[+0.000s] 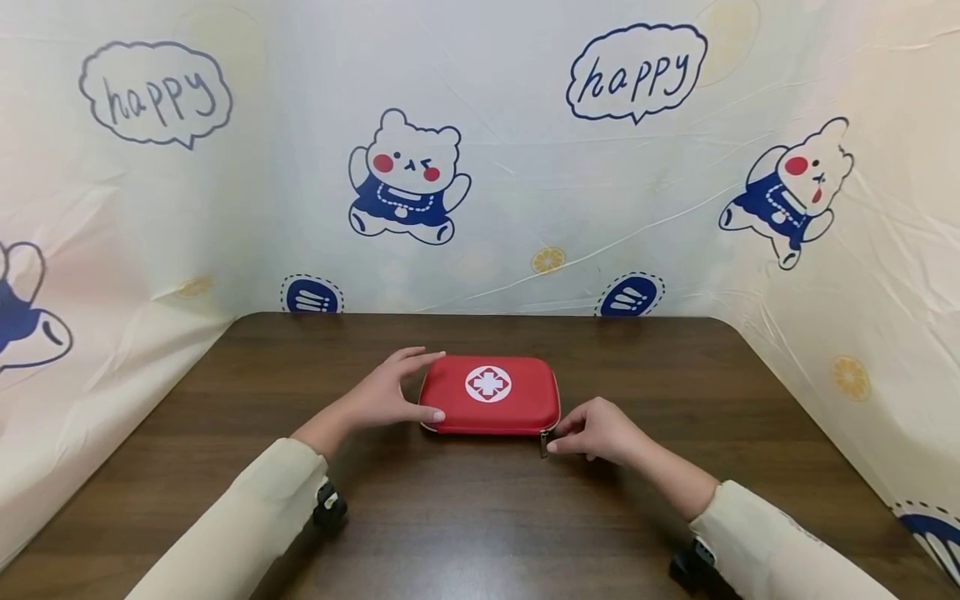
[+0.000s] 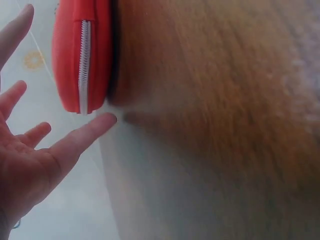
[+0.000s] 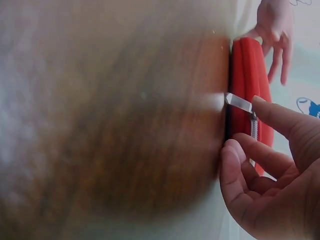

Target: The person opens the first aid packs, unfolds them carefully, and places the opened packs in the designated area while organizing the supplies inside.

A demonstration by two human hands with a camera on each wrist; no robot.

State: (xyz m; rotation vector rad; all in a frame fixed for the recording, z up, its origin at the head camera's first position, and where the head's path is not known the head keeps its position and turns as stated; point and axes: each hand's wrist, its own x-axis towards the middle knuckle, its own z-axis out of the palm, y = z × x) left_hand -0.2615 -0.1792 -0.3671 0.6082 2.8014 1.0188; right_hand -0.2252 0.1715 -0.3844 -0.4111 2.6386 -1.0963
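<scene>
A red zippered first-aid case [image 1: 488, 396] with a white cross emblem lies flat on the table. Around its left end my left hand [image 1: 395, 390] is spread, thumb by the near edge and fingers by the far edge. In the left wrist view the fingers [image 2: 75, 142] are splayed beside the zipped end. At the near right corner hangs a metal zipper pull [image 1: 544, 444], with my right hand [image 1: 600, 429] right beside it. The right wrist view has the thumb [image 3: 272, 112] at the upper end of the pull tab [image 3: 239, 102], the bent fingers apart from the tab.
The case sits on a dark wooden table [image 1: 480, 517] near its back half. A pale cloth with cartoon bears [image 1: 408, 179] hangs behind and along both sides. Small dark wrist devices [image 1: 328, 504] are strapped at both sleeves.
</scene>
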